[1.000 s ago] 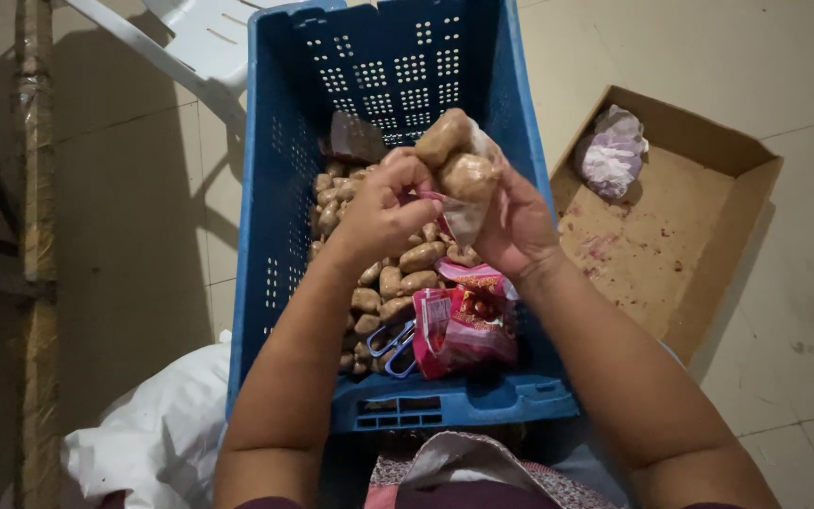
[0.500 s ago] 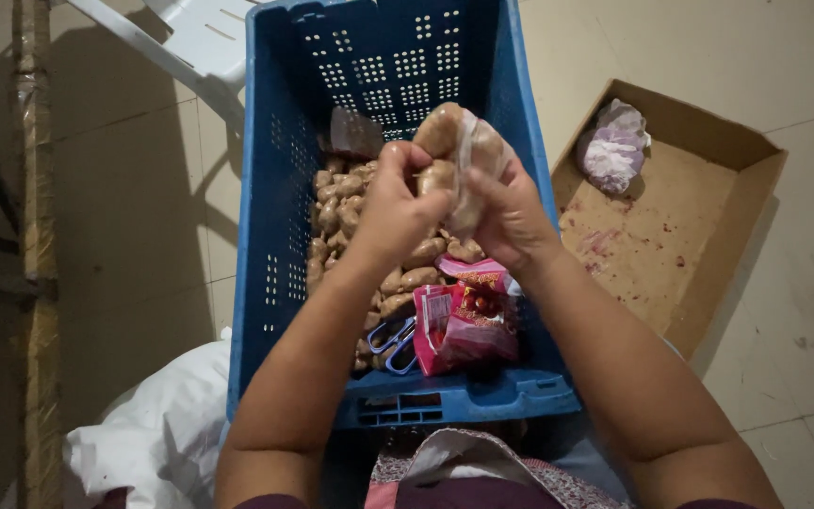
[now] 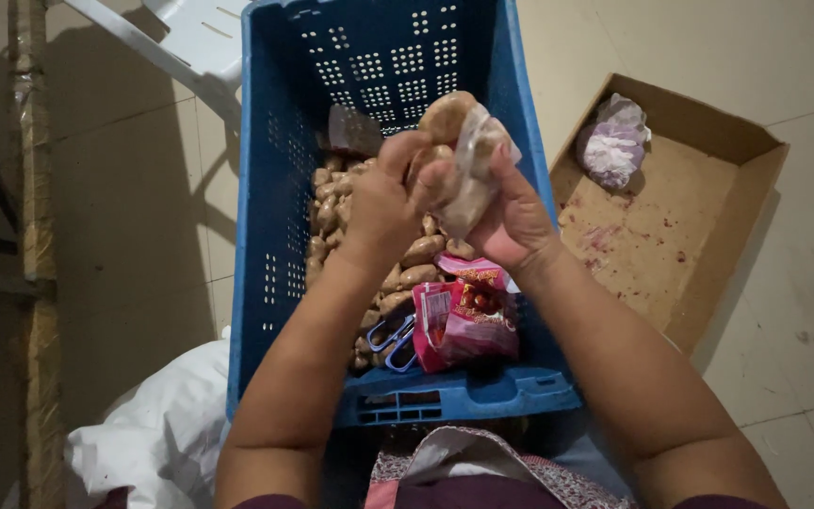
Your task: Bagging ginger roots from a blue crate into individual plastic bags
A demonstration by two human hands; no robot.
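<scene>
Both my hands are raised over a blue plastic crate. My right hand grips a clear plastic bag filled with brown sausage-like pieces. My left hand is closed on the same bag at its near side, its fingers pinching the plastic. Below them, a heap of loose brown sausages covers the crate's floor. A red and pink packet lies at the crate's near end, with blue-handled scissors beside it.
A shallow cardboard box lies on the tiled floor to the right, with a crumpled pale plastic bag in its far corner. A white plastic chair stands at the far left. White sacking lies near my left elbow.
The bag has tilted and shifted a little between my hands. My left fingers have moved further onto its near side and closed on the plastic.
</scene>
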